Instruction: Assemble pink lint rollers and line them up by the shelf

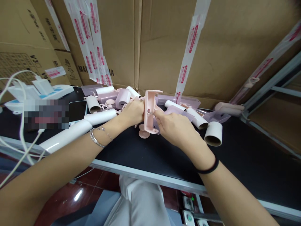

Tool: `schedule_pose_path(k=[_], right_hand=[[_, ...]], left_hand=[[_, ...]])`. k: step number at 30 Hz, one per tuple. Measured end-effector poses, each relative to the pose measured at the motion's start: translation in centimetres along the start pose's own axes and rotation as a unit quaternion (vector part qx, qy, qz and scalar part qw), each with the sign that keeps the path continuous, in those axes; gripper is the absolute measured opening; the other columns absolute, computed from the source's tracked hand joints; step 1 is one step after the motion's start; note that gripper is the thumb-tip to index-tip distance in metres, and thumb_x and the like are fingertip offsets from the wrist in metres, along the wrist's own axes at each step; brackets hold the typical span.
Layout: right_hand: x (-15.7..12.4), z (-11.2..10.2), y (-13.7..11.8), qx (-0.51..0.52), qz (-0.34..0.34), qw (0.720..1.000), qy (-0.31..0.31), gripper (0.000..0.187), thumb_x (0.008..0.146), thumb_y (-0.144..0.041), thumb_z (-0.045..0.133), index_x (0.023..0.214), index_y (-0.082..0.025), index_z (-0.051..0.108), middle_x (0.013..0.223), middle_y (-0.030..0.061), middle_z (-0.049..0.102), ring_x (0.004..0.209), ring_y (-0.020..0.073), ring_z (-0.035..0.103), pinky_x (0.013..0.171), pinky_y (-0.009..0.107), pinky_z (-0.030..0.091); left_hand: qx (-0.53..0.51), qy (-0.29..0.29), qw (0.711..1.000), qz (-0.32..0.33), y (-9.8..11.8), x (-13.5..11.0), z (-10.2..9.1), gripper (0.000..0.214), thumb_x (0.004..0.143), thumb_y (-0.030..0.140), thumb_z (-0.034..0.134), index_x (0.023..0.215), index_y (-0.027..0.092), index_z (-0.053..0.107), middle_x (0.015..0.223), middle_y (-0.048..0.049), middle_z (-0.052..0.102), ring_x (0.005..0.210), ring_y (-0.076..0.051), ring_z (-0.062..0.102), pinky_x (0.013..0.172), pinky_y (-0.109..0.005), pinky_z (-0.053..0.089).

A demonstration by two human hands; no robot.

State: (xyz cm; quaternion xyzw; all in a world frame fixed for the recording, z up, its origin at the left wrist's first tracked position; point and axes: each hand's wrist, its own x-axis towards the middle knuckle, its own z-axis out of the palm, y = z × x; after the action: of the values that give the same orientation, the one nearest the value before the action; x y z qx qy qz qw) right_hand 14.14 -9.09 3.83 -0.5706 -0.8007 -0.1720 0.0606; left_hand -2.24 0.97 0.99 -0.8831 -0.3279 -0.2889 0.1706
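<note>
A pink plastic holder (149,117), a long bracket with raised ends, is held up above the black table between my hands. My left hand (133,112) is closed round its left side, its fingertips hidden behind the part. Fingers of my right hand (172,127) are pinched together at a small hole in the middle of the holder. Whether something tiny is between them I cannot make out. Just below the holder sits a round pink disc piece (144,131).
White paper rolls (213,134) and translucent lilac plastic sheets (188,102) lie scattered along the back. A long white roll (67,136) rests at left, near a power strip (47,91) with cables. Tall cardboard boxes (162,47) stand behind the black table (145,160).
</note>
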Motion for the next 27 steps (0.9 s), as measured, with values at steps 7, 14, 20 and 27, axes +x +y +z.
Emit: schedule_pose_path(k=[7, 14, 20, 27], right_hand=[[0.10, -0.06, -0.18, 0.004, -0.005, 1.000, -0.001, 0.037, 0.094, -0.028, 0.030, 0.117, -0.020, 0.057, 0.076, 0.0118, 0.069, 0.072, 0.0256, 0.067, 0.057, 0.028, 0.040], [0.16, -0.38, -0.07, 0.024, 0.004, 1.000, -0.001, 0.046, 0.092, -0.024, 0.032, 0.136, -0.020, 0.043, 0.096, 0.0134, 0.070, 0.080, 0.0255, 0.067, 0.062, 0.030, 0.042], [0.09, -0.43, -0.44, 0.022, 0.001, 1.000, 0.003, 0.043, 0.092, -0.022, 0.031, 0.131, -0.018, 0.049, 0.091, 0.0139, 0.070, 0.081, 0.0251, 0.067, 0.060, 0.028, 0.041], [-0.08, -0.24, -0.29, 0.008, 0.000, 0.999, 0.034, 0.047, 0.091, -0.023, 0.031, 0.136, -0.020, 0.045, 0.091, 0.0142, 0.070, 0.079, 0.0248, 0.067, 0.061, 0.029, 0.041]], left_hand=[[-0.103, 0.056, 0.992, 0.036, -0.32, 0.22, 0.86, 0.012, 0.079, 0.022, 0.055, 0.084, 0.015, 0.063, 0.100, -0.0093, 0.066, 0.087, -0.018, 0.064, 0.077, -0.032, 0.054], [-0.057, 0.148, 0.984, 0.077, -0.85, 0.22, 0.75, 0.020, 0.084, 0.028, 0.053, 0.081, 0.013, 0.066, 0.077, -0.0070, 0.069, 0.069, -0.017, 0.065, 0.065, -0.030, 0.055], [-0.019, 0.127, 0.987, 0.093, -0.62, 0.29, 0.72, 0.018, 0.081, 0.026, 0.053, 0.079, 0.012, 0.064, 0.081, -0.0089, 0.069, 0.071, -0.018, 0.066, 0.064, -0.029, 0.053], [-0.008, 0.101, 0.993, 0.056, -0.40, 0.14, 0.67, 0.017, 0.080, 0.028, 0.056, 0.078, 0.014, 0.065, 0.073, -0.0058, 0.067, 0.070, -0.018, 0.065, 0.064, -0.029, 0.052]])
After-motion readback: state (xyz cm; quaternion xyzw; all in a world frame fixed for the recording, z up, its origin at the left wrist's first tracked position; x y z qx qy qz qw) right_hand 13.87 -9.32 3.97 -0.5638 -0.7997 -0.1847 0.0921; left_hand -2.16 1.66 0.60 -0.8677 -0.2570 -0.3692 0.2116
